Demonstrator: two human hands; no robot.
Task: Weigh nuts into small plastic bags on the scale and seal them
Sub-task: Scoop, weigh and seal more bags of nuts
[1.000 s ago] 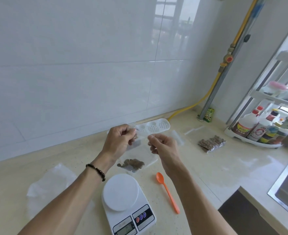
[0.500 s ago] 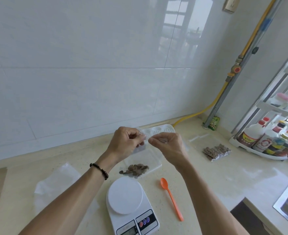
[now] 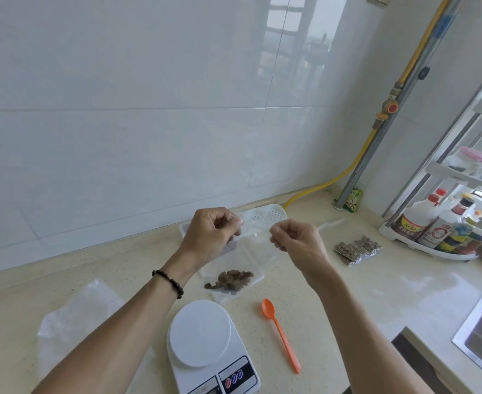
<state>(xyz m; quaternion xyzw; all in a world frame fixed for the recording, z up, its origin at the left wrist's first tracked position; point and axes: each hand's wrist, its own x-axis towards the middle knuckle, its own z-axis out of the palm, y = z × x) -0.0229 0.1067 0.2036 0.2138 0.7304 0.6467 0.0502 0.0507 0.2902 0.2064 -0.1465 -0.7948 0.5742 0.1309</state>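
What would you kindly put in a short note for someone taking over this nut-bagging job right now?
Left hand and right hand each pinch a top corner of a small clear bag, held above the counter with nuts at its bottom.
The scale is bare; the orange spoon lies to its right.
One filled bag lies farther right.
Done: this bag is filled.
Left: seal it, set it aside, and fill more bags.
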